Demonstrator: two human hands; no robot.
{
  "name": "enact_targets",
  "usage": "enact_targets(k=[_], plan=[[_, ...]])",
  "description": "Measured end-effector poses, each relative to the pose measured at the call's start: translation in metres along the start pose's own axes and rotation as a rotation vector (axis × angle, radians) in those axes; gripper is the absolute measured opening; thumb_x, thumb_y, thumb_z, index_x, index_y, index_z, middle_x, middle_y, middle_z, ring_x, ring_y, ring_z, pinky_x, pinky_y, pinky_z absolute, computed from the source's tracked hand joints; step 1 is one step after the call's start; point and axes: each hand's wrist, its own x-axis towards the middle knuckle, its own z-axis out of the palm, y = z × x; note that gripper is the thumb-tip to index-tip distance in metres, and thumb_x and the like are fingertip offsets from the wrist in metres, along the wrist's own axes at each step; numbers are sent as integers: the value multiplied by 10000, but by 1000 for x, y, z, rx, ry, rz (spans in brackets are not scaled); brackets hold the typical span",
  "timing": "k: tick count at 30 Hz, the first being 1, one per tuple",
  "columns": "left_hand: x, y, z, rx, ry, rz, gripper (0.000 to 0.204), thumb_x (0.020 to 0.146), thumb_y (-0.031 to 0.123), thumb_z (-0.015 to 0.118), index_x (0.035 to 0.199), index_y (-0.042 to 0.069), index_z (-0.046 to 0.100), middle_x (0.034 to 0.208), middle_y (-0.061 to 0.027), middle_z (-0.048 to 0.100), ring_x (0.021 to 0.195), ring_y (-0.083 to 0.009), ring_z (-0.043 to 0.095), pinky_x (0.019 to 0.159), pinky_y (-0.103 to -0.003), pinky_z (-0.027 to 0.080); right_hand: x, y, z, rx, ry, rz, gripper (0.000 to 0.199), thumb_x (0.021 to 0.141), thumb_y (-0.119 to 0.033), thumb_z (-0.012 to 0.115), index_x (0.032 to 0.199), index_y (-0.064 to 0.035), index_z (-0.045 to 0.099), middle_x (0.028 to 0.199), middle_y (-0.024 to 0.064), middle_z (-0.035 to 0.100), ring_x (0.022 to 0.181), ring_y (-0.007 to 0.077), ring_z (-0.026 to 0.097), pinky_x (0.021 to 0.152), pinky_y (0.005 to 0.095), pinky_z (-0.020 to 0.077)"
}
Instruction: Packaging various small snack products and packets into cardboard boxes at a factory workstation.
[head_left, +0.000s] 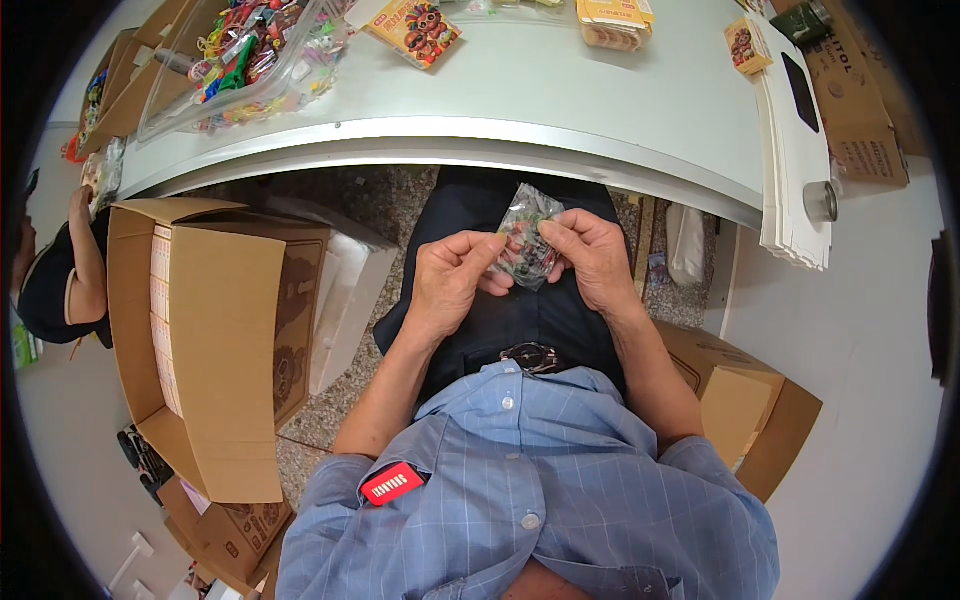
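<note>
Between my two hands, above my lap and just in front of the table edge, is a small clear plastic bag (527, 235) with red, green and dark bits inside. My left hand (450, 275) pinches its left side between thumb and fingers. On the right side, my right hand (592, 255) grips the same bag with the thumb on top. The bag stands roughly upright, its upper end sticking up between the thumbs. What exactly the small contents are, I cannot make out.
On the white table (480, 100) stand a clear bin (150, 120) of colourful trinkets, an orange printed box (420, 35) and a yellow-lidded tub (615, 25). White sheets (790, 170) hang over the right edge. Open cartons (235, 350) flank me. Another person's arm (88, 250) shows far left.
</note>
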Motion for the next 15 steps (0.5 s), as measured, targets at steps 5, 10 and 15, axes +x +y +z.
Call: enact_targets(k=[5,10,15], plan=[[0,2,1,-16,15,-27,184,945,144,703,1033,-15,731,847,-71,737,675,-87,672,595,-220,568,1,1,4,13,46,0,167,953,-175,698,922,-12,681,789,44,683,611,67,611,497,205,503],[2,0,2,-3,22,-13,173,932,108,710,1040,-26,715,867,-86,737,666,-102,677,592,-227,575,0,3,1,54,40,-15,209,977,-204,665,928,-3,691,782,45,683,608,69,611,495,208,494],[9,6,6,15,57,-6,161,943,116,701,1035,-15,720,859,-80,732,660,-107,672,582,-233,570,4,-6,-1,140,71,6,239,1015,-229,606,974,-10,695,829,50,695,650,89,636,535,224,511]])
